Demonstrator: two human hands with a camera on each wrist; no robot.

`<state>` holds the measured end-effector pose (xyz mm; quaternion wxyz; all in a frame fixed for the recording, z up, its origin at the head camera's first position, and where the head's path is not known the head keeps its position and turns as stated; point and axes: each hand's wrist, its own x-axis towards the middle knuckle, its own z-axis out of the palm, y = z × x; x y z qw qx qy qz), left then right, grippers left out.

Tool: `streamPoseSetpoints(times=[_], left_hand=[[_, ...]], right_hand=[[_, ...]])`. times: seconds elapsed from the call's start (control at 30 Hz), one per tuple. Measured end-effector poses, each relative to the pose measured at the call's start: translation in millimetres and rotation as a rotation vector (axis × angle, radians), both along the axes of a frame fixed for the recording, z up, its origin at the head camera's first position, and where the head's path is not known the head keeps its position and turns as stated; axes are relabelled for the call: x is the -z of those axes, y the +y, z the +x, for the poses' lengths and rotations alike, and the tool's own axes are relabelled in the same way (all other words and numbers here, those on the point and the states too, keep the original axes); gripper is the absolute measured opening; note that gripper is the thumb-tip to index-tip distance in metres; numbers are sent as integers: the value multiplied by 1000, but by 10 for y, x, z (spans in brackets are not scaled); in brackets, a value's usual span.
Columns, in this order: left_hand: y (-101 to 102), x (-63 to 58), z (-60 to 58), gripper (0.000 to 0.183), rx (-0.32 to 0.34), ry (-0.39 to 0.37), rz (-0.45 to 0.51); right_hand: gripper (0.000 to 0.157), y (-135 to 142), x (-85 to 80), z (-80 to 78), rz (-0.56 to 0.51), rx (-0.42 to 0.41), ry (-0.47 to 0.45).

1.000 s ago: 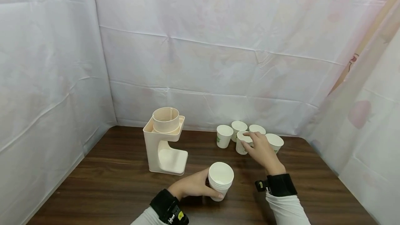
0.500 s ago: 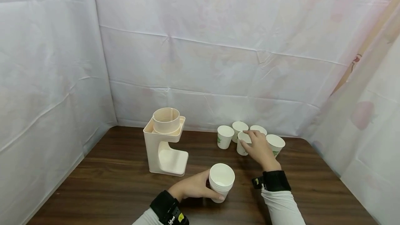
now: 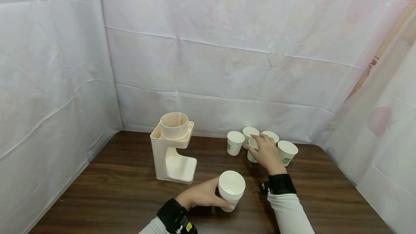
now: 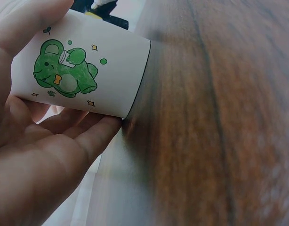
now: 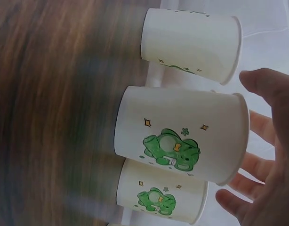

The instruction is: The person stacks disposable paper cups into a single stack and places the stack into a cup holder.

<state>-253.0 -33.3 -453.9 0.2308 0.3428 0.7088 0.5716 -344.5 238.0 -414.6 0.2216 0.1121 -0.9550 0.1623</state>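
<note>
My left hand (image 3: 204, 195) grips a stack of nested white paper cups (image 3: 232, 185) near the front of the table, thumb on the near side. In the left wrist view, a green bear print shows on the stack's lowest cup (image 4: 83, 70), its base at the tabletop. Farther right, my right hand (image 3: 269, 155) reaches over an upright paper cup (image 3: 251, 156), partly covering it. The right wrist view shows this cup (image 5: 182, 132) between spread thumb and fingers, which are right at its rim. Other single paper cups stand close around it, among them one on the left (image 3: 234, 143).
A cream plastic stand (image 3: 159, 158) with a round holder (image 3: 174, 125) on top and a flat foot stands left of the cups. Another paper cup (image 3: 287, 152) is right of my right hand. White curtains (image 3: 208, 64) enclose the dark wooden table (image 3: 110, 190).
My right hand and forearm have shifted slightly left, with the fingers lower around the front cup. The left hand still holds the stack in nearly the same place.
</note>
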Motion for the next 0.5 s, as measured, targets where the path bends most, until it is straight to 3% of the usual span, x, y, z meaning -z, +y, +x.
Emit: streamPoseSetpoints(times=[0.23, 0.5], left_hand=[[7, 2, 4, 75, 15, -7, 21], [-3, 15, -12, 76, 11, 9, 5]], right_hand=[[45, -18, 21, -37, 20, 24, 33], [40, -23, 9, -48, 41, 1, -2]])
